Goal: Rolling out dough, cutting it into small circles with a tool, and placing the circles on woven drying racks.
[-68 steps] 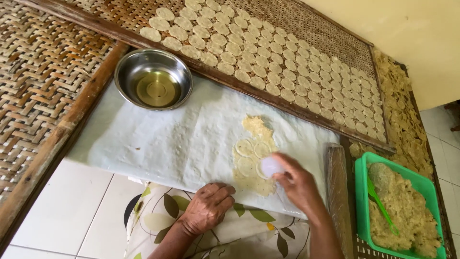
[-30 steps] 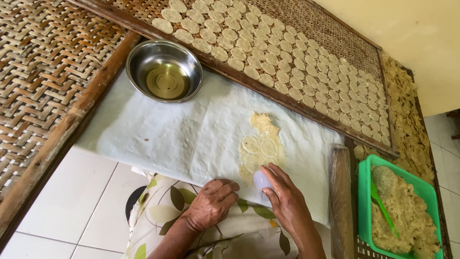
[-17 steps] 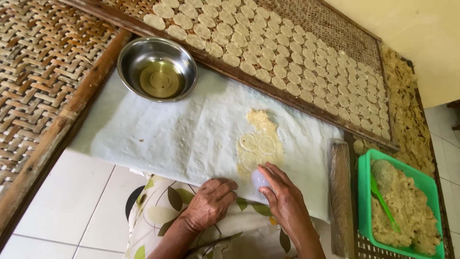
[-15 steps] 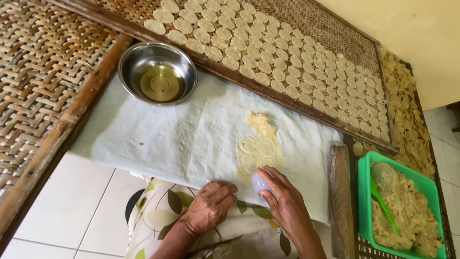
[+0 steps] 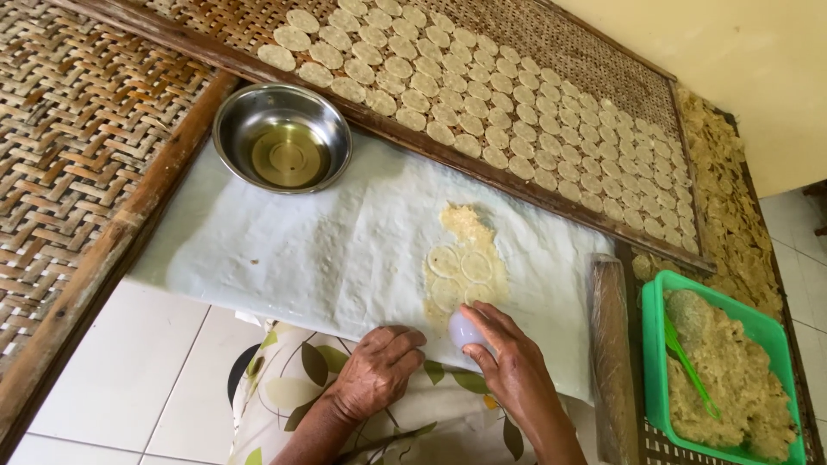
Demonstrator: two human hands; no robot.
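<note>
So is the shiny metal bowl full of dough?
No, the metal bowl holds only a shallow pool of clear yellowish liquid; the dough sits in the green tub at the right.

White tiled floor (image 5: pixel 129 379); on it, pale sheet (image 5: pixel 327 250), woven drying tray (image 5: pixel 551 52), green basket (image 5: pixel 655 362)

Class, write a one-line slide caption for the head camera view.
Right hand presses a round white cutter into flattened dough on a pale sheet.

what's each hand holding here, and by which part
The right hand grips a small round white cutter from above, around its top. The left hand holds nothing; it rests on the white sheet.
</note>
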